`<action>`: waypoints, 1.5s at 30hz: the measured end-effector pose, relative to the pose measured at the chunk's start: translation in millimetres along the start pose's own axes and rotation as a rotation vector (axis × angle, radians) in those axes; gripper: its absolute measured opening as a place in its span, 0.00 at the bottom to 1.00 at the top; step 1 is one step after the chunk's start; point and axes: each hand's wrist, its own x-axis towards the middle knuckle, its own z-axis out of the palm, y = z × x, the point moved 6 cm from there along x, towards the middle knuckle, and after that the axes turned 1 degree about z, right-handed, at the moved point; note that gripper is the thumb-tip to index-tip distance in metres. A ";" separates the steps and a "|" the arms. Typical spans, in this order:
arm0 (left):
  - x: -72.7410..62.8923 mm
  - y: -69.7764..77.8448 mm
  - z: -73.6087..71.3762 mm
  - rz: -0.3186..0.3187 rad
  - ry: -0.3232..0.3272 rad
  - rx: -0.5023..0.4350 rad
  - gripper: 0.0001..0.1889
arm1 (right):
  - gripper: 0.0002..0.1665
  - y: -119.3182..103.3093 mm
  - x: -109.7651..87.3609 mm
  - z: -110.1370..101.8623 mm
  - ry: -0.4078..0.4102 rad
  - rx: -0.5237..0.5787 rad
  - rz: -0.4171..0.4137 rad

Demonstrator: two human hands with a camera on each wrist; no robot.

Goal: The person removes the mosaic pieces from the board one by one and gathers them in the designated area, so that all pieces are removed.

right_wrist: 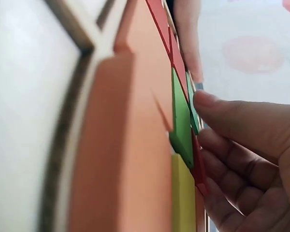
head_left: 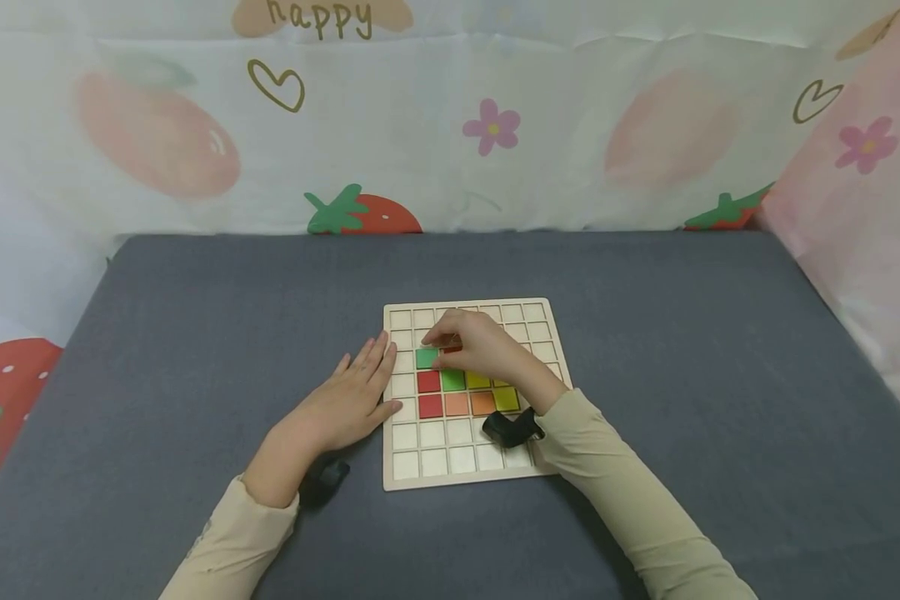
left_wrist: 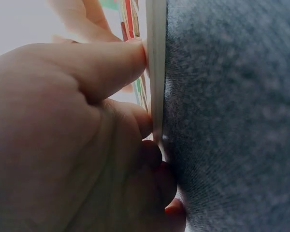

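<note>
Your board [head_left: 465, 482] lies on the grey tabletop [head_left: 682, 350] in front of you: a flat, pale wooden square with a raised rim, ruled by dark grooves into small square cells. Plain-coloured square tiles sit together in its middle rows. Nearest you runs a row of red [head_left: 431, 407], salmon [head_left: 456, 405], orange [head_left: 482, 404] and yellow [head_left: 506, 399]. Behind it come another red, a bright green tile [head_left: 453, 381] and yellow, with more of that row under your right hand [head_left: 476, 337]. Farther back is a teal-green tile [head_left: 425, 359], with a dark red one partly covered beside it.

Your right thumb and bent fingers are at the teal-green tile; they look close to a pinch, but I cannot tell whether they grip it. Your left hand [head_left: 348, 400] lies flat, fingers extended, touching the board's left edge.
</note>
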 end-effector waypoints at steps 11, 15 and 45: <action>0.5 1.1 -1.3 -0.007 -0.002 -0.002 0.38 | 0.12 -1.2 1.2 2.7 0.001 -0.048 -0.008; 2.3 4.1 -0.9 -0.012 -0.005 0.017 0.38 | 0.12 -1.6 0.6 3.4 0.000 -0.038 -0.001; 1.6 5.5 0.0 -0.003 0.008 0.022 0.37 | 0.11 -3.8 3.7 -0.1 0.025 -0.033 0.002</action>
